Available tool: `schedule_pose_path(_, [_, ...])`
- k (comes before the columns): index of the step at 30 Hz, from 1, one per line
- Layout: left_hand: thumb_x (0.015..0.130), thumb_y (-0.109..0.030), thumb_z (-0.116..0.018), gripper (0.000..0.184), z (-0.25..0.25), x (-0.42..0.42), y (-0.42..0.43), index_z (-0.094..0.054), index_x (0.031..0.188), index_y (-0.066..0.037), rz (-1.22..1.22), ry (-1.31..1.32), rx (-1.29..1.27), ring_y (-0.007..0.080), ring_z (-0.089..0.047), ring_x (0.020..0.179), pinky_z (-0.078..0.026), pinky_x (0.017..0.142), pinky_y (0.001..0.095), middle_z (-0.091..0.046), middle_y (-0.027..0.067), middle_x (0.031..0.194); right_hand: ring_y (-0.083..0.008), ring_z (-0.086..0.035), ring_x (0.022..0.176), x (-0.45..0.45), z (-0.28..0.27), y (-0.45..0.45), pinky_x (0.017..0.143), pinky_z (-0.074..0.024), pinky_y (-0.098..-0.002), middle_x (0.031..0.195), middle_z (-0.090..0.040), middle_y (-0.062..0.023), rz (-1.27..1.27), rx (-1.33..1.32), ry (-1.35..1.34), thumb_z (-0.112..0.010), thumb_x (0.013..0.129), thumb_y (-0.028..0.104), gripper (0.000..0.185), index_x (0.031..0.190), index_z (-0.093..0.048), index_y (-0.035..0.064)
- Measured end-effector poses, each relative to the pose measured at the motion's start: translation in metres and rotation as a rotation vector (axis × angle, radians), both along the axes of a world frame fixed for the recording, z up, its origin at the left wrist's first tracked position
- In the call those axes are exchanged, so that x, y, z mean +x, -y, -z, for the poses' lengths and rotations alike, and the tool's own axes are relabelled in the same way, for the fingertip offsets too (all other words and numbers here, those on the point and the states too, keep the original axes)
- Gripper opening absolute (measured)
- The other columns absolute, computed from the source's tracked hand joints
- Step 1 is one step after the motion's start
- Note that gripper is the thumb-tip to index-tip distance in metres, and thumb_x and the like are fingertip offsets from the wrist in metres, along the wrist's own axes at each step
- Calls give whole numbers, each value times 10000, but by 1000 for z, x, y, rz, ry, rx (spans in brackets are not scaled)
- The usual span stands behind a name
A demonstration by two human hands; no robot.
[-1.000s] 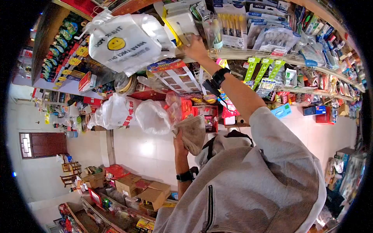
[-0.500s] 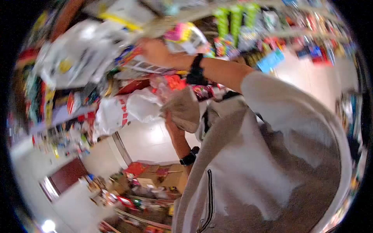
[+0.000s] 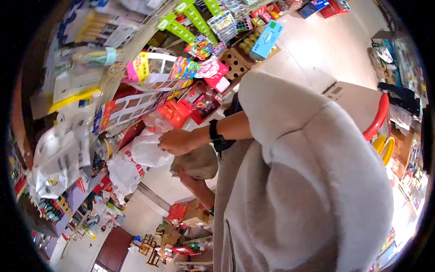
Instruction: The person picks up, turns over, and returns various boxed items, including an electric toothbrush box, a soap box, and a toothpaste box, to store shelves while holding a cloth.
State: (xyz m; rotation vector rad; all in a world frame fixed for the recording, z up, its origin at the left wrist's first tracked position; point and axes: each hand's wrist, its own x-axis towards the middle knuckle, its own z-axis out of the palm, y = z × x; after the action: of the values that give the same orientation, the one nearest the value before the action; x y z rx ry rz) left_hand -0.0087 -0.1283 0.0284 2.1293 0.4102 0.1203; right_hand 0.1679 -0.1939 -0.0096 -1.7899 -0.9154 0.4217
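Note:
My right hand [image 3: 177, 141], with a black strap at its wrist, has its fingers curled together beside a white plastic bag [image 3: 150, 148]. Whether it grips the bag or something small is hidden. Just below, my left hand [image 3: 186, 177] is closed on the edge of a khaki cloth item [image 3: 198, 162]; its exact kind cannot be made out. A second white plastic bag [image 3: 123, 171] with red print hangs to the left. Above my right hand are a red box [image 3: 200, 103] of small packets and a red packet [image 3: 174, 112].
Card sheets with printed packets [image 3: 136, 105] hang along the shelf edge [image 3: 121, 59]. Green strips [image 3: 195, 22] hold more packets. A blue box [image 3: 266, 40] stands by a cardboard tray [image 3: 233, 67]. A red-edged pale chair or stool [image 3: 358, 102] is at right; cartons [image 3: 194, 217] stand below.
My right hand has left the shelf-edge goods and come down beside the khaki cloth and white bag. My left hand still holds the cloth. The view has turned and is sharper.

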Motion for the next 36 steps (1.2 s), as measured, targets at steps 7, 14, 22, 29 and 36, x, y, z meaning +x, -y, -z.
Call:
schedule_pose_path(7, [921,-272,-549,523,13,6,32,-431,1345,11,-685,-205,-985,295,-520,1156,-441,985,457,-516,163,1295,-335,-631,858,-9,27,17,737,-510,-466,863,-624,-136,-123,-2,-91,-555,812,159,141,898,-621,68])
schedule_pose_path(14, [963,-414,-492,555,18,-4,70,-435,1356,-27,-817,-228,-1072,335,-486,1226,-405,1031,503,-491,161,1349,-323,-643,840,-22,31,62,735,-498,-472,844,-656,-132,-169,65,-262,-568,818,140,138,914,-630,61])
schedule_pose_path(22, [973,-403,-484,554,-11,-1,115,-414,1371,-25,-840,-202,-1124,347,-477,1234,-397,1032,509,-488,165,1358,-318,-650,813,-33,19,99,720,-504,-456,826,-667,-113,-82,49,-363,-580,804,133,115,882,-646,80])
schedule_pose_path(29, [974,-405,-478,573,-2,-54,116,-400,1384,-12,-827,-135,-1159,365,-443,1270,-371,1048,542,-468,179,1378,-349,-639,839,-62,5,116,733,-498,-475,834,-658,-149,-28,73,-288,-568,819,134,111,877,-630,62])
schedule_pose_path(36, [966,-395,-491,578,-5,-147,159,-387,1392,-19,-1015,24,-1091,380,-425,1284,-370,1051,557,-423,192,1415,-347,-632,824,-132,7,146,732,-492,-483,822,-652,-137,-65,29,-143,-562,819,115,103,866,-624,48])
